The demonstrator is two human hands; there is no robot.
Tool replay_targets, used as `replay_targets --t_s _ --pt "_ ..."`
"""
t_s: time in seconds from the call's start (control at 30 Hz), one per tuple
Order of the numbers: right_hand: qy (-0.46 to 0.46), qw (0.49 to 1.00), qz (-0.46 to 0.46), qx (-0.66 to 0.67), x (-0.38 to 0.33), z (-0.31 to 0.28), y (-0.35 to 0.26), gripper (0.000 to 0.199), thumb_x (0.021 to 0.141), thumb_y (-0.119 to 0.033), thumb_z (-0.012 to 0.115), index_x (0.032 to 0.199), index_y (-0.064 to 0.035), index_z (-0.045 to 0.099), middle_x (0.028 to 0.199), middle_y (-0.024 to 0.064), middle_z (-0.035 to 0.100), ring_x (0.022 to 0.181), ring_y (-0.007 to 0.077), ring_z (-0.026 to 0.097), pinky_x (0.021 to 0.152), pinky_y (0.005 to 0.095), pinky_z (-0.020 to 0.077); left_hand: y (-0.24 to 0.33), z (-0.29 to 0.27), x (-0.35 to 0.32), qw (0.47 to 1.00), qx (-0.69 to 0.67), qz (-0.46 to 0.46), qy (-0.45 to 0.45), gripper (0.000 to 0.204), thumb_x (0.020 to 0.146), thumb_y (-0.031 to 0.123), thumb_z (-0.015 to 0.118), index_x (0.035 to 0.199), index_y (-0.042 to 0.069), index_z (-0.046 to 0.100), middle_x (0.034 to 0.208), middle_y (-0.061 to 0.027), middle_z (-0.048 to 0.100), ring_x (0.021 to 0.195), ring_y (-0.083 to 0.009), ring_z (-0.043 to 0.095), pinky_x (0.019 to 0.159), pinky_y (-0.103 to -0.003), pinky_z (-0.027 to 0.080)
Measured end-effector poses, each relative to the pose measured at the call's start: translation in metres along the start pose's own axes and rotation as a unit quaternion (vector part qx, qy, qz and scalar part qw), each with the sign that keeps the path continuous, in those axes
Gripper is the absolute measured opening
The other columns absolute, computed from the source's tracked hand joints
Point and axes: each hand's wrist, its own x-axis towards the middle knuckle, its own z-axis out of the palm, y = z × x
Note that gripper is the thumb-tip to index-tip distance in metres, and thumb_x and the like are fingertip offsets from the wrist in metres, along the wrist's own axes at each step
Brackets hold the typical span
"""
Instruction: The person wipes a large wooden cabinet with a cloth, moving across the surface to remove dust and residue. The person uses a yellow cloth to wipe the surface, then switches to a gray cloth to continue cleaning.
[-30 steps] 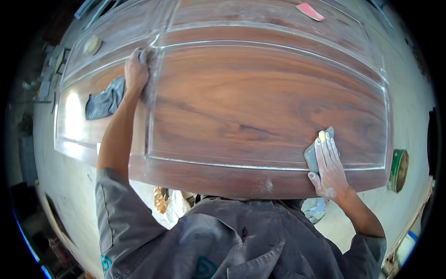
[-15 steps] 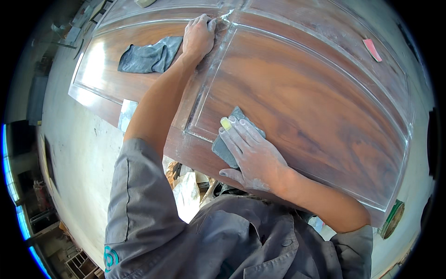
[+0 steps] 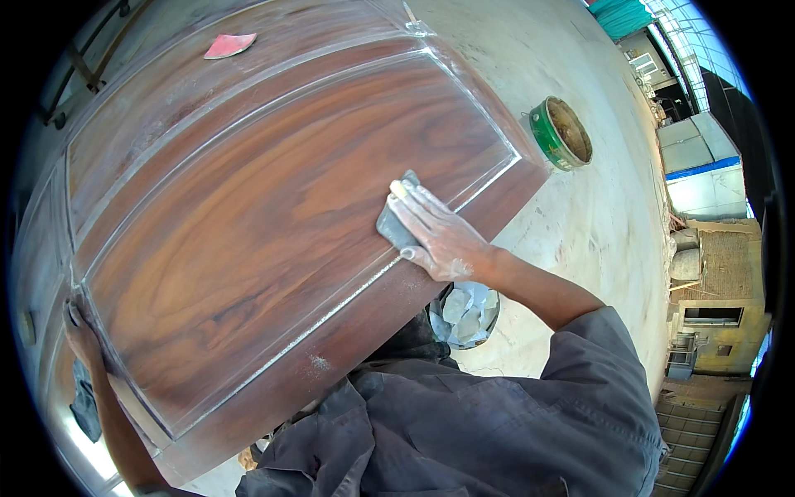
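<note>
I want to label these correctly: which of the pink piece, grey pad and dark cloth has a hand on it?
The grey pad, partly covered by the right hand. The pink piece and the dark cloth lie with no hand on them.

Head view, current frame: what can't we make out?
All in the head view:
- Gray pad: underside hidden against the wooden panel; much of its top covered by the right hand.
- Left hand: small, near the fisheye rim; can't tell gripping from resting.
- Panel's far side: partly cut off by the upper edge.
</note>
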Motion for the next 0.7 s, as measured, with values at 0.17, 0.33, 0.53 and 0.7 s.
replay_targets --t_s 0.17,0.33,0.53,0.7 --pt "0.057 0.981 0.182 -0.027 -0.045 -0.006 0.166 0.067 0.108 -0.035 0.042 0.155 0.0099 0.027 0.162 0.0327 0.024 0.153 0.0460 0.021 0.127 0.0468 0.0182 -0.025 0.006 0.010 1.000 0.021 0.005 0.002 0.050 0.109 0.033 0.043 0.139 -0.004 0.058 0.135 -0.0270 0.063 0.128 -0.0412 0.058 0.105 -0.044 0.045" --pt "0.116 0.978 0.143 -0.096 -0.026 0.018 0.120 0.072 0.106 -0.041 0.047 0.151 0.0126 0.032 0.157 0.0363 0.032 0.150 0.0476 0.028 0.125 0.0498 0.0222 -0.028 -0.003 0.010 1.000 0.008 -0.008 -0.012 0.051 0.110 0.034 0.042 0.140 -0.004 0.057 0.136 -0.0277 0.061 0.128 -0.0421 0.057 0.107 -0.044 0.044" --pt "0.124 0.949 0.260 -0.131 -0.086 0.001 0.186 0.065 0.105 -0.037 0.048 0.148 0.0109 0.040 0.153 0.0354 0.039 0.146 0.0469 0.035 0.123 0.0509 0.0257 -0.028 0.020 0.013 0.999 -0.011 0.015 -0.026 0.051 0.110 0.033 0.040 0.140 -0.005 0.056 0.136 -0.0271 0.062 0.127 -0.0419 0.058 0.106 -0.044 0.044" --pt "0.096 0.980 0.172 -0.018 -0.097 0.013 0.115 0.063 0.107 -0.033 0.040 0.155 0.0070 0.031 0.161 0.0300 0.030 0.153 0.0425 0.025 0.126 0.0504 0.0189 -0.045 -0.006 0.008 1.000 -0.013 0.022 0.008 0.050 0.110 0.034 0.040 0.139 -0.003 0.057 0.134 -0.0265 0.063 0.125 -0.0417 0.059 0.105 -0.044 0.044"
